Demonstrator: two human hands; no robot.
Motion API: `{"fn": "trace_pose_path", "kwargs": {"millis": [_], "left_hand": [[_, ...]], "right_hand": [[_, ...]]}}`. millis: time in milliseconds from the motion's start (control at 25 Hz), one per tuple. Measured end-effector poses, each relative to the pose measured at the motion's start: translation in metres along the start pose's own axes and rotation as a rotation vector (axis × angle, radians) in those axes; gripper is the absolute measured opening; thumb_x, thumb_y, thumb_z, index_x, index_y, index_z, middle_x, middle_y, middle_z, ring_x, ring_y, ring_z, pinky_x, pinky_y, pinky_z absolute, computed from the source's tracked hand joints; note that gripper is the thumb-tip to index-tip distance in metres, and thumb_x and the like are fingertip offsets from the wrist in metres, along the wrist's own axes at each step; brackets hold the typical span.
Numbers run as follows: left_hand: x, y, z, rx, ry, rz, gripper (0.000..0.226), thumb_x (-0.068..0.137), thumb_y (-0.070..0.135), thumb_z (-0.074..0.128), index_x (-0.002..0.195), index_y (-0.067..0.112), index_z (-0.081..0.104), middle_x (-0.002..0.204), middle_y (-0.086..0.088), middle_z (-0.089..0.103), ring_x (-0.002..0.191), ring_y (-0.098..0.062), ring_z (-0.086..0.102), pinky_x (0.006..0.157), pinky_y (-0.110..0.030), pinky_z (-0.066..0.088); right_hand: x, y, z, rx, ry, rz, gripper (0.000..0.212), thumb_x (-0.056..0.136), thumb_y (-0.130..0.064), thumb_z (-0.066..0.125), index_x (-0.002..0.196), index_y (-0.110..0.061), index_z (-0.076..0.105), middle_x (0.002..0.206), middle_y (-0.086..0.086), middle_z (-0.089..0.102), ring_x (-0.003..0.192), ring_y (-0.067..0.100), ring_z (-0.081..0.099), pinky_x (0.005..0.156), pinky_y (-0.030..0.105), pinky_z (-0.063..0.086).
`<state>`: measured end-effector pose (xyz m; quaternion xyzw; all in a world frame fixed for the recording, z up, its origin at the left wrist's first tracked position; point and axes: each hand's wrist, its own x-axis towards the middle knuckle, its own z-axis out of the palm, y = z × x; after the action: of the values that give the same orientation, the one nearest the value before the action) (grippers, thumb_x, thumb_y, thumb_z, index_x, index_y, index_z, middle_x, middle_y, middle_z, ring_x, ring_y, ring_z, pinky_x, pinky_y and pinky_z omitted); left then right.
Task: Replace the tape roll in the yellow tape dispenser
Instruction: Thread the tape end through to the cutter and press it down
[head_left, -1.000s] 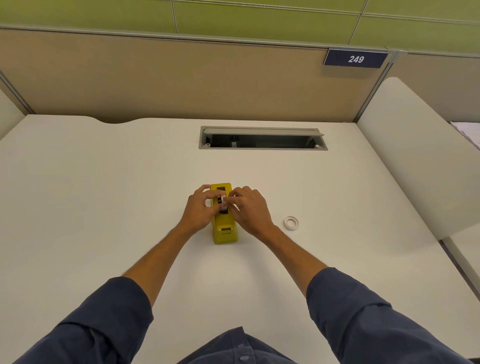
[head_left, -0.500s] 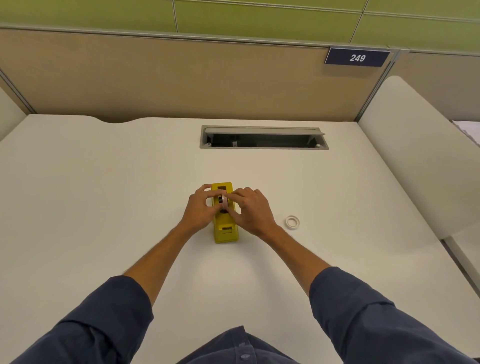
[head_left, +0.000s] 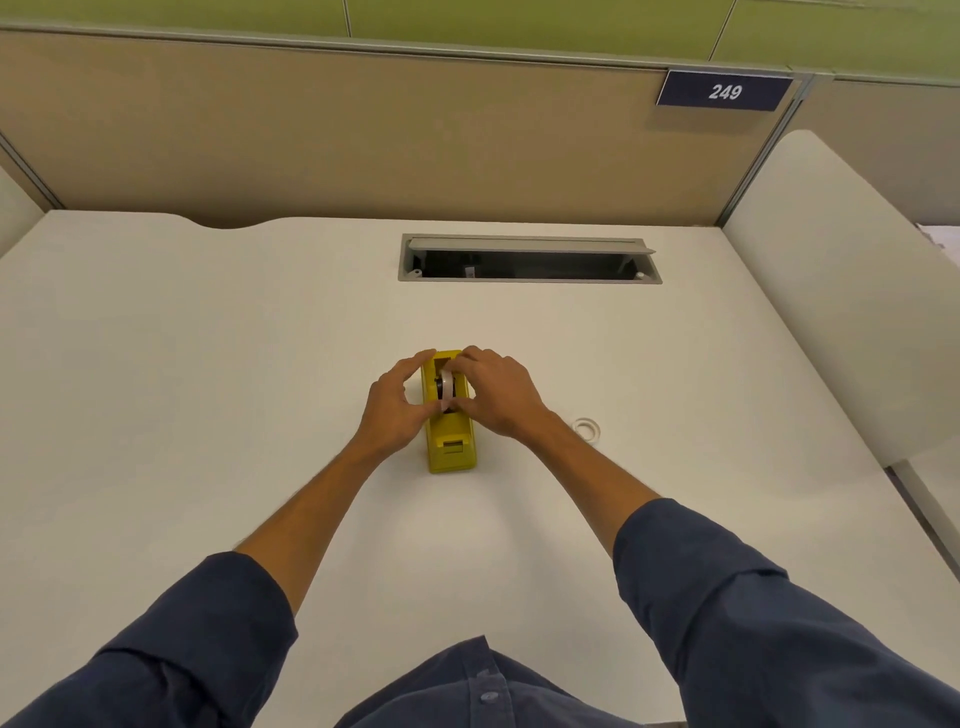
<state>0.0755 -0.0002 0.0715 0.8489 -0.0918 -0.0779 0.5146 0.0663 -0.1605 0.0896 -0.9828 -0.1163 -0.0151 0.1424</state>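
The yellow tape dispenser (head_left: 451, 441) stands lengthwise on the white desk (head_left: 208, 389), its cutter end toward me. A white tape roll (head_left: 445, 387) on a dark hub sits upright in its open slot. My left hand (head_left: 395, 410) is against the dispenser's left side, thumb and fingers pinching the roll from the left. My right hand (head_left: 498, 397) covers the right side, its fingertips on the roll's top. A second small white ring, a tape roll or core (head_left: 587, 429), lies flat on the desk to the right of my right wrist.
A grey cable slot (head_left: 530, 258) with its lid raised is sunk into the desk behind the dispenser. A tan partition (head_left: 363, 130) with a "249" plate closes the back. A white side panel (head_left: 841, 291) rises at the right.
My fingers have spread along the dispenser and the white roll now shows more clearly, sitting in the slot. The dispenser and the loose ring have not shifted.
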Motion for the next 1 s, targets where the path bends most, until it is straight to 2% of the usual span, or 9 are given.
{"fn": "trace_pose_path", "kwargs": {"millis": [80,160,360,600,760,880,1000], "left_hand": [[-0.008,-0.007,0.006,0.010,0.002,-0.047,0.081,0.077,0.016,0.076,0.145,0.022,0.032,0.151,-0.003,0.037,0.137,-0.021,0.035,0.111,-0.042,0.035],[-0.014,-0.015,0.012,-0.005,-0.007,-0.113,0.083,0.080,0.020,0.073,0.148,0.022,0.025,0.153,-0.005,0.032,0.139,-0.024,0.033,0.112,-0.046,0.032],[-0.016,-0.022,0.015,-0.023,-0.034,-0.162,0.074,0.085,0.025,0.067,0.148,0.024,0.026,0.149,-0.008,0.040,0.137,-0.027,0.037,0.111,-0.042,0.032],[-0.014,-0.021,0.014,-0.011,-0.018,-0.148,0.074,0.084,0.022,0.068,0.147,0.023,0.029,0.148,-0.009,0.042,0.136,-0.027,0.039,0.112,-0.044,0.033],[-0.015,-0.017,0.017,0.006,0.062,-0.066,0.070,0.081,0.017,0.071,0.142,0.023,0.038,0.146,-0.006,0.045,0.133,-0.026,0.042,0.108,-0.039,0.036],[-0.014,-0.014,0.017,0.033,0.132,0.030,0.058,0.081,0.022,0.071,0.135,0.024,0.049,0.140,-0.001,0.052,0.128,-0.022,0.047,0.105,-0.040,0.041],[-0.012,-0.008,0.014,0.080,0.186,0.133,0.050,0.081,0.029,0.070,0.129,0.028,0.055,0.131,0.005,0.060,0.117,-0.014,0.055,0.092,-0.031,0.046]], "right_hand": [[0.002,0.001,-0.001,0.000,-0.010,-0.007,0.047,0.082,-0.039,0.068,0.123,-0.018,0.056,0.120,0.004,0.060,0.102,0.024,0.057,0.078,0.036,0.047],[0.003,0.000,-0.002,-0.007,-0.022,-0.016,0.048,0.083,-0.038,0.067,0.125,-0.019,0.055,0.122,0.004,0.059,0.103,0.024,0.057,0.080,0.036,0.047],[0.007,-0.006,-0.002,-0.079,-0.037,-0.028,0.044,0.087,-0.035,0.063,0.126,-0.017,0.054,0.131,0.007,0.054,0.106,0.027,0.057,0.081,0.038,0.047],[0.006,-0.009,-0.002,-0.070,-0.005,-0.020,0.036,0.092,-0.029,0.056,0.124,-0.014,0.052,0.123,0.009,0.059,0.104,0.027,0.056,0.083,0.038,0.046],[0.001,-0.009,-0.001,-0.008,0.024,-0.027,0.034,0.092,-0.025,0.056,0.124,-0.013,0.051,0.123,0.008,0.060,0.103,0.026,0.055,0.083,0.037,0.046],[-0.003,-0.007,-0.002,0.104,0.065,-0.014,0.037,0.093,-0.025,0.055,0.127,-0.014,0.049,0.126,0.007,0.058,0.108,0.025,0.054,0.084,0.036,0.047],[-0.005,-0.006,-0.004,0.301,0.114,0.030,0.035,0.091,-0.031,0.060,0.122,-0.016,0.055,0.118,0.005,0.063,0.103,0.021,0.057,0.085,0.036,0.049]]}}
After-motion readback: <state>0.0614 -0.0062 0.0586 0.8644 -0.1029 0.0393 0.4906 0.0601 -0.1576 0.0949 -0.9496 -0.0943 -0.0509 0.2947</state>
